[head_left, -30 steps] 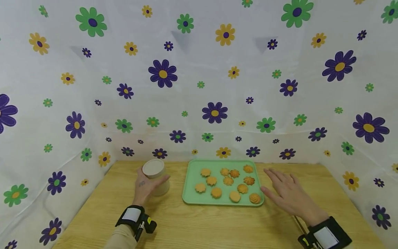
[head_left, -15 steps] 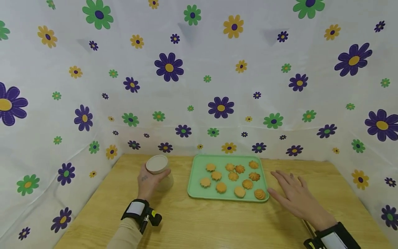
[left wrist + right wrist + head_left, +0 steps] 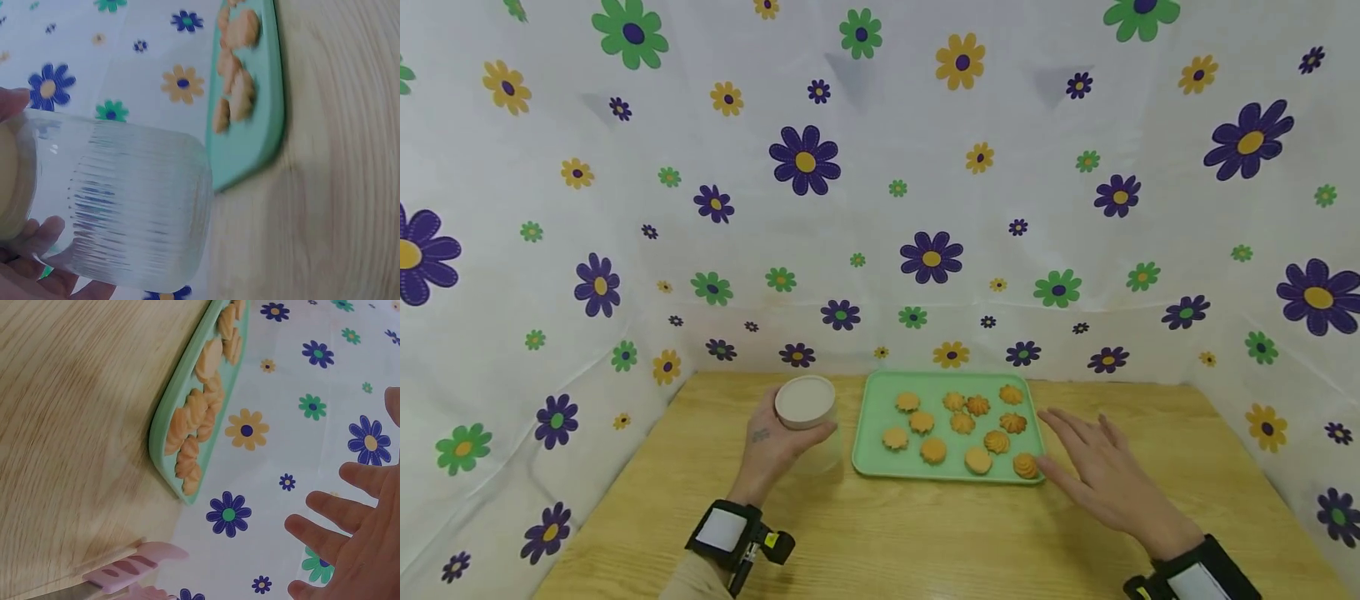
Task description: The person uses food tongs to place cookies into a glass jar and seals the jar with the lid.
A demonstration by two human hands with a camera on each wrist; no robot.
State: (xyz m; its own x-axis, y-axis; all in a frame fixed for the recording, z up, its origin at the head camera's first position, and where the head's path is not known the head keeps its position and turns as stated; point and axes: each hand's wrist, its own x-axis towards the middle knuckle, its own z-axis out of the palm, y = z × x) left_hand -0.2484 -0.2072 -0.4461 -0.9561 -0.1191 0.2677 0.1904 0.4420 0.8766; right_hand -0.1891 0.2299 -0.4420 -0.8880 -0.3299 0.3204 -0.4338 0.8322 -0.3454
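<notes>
My left hand (image 3: 775, 442) grips a clear jar with a pale round lid (image 3: 805, 402), fingers and thumb wrapped around its upper part. Ribbed see-through walls of the jar (image 3: 137, 200) fill much of the left wrist view. Just to the right of it lies a mint-green tray (image 3: 871, 463) bearing several golden cookies (image 3: 933, 451), some with scalloped edges and some with piped swirls. At the tray's right edge my right hand (image 3: 1112, 479) is held with fingers straight and spread, and holds nothing.
A pink slotted piece with a metal shaft (image 3: 122, 574) lies low in the right wrist view, on the table's right side. The wooden table (image 3: 910, 542) is bounded at the back and sides by a white flowered sheet (image 3: 865, 217).
The left hand has brought the jar to the right, closer to the tray, and its lid looks larger. My right hand has shifted slightly left. Tray and cookies keep their places.
</notes>
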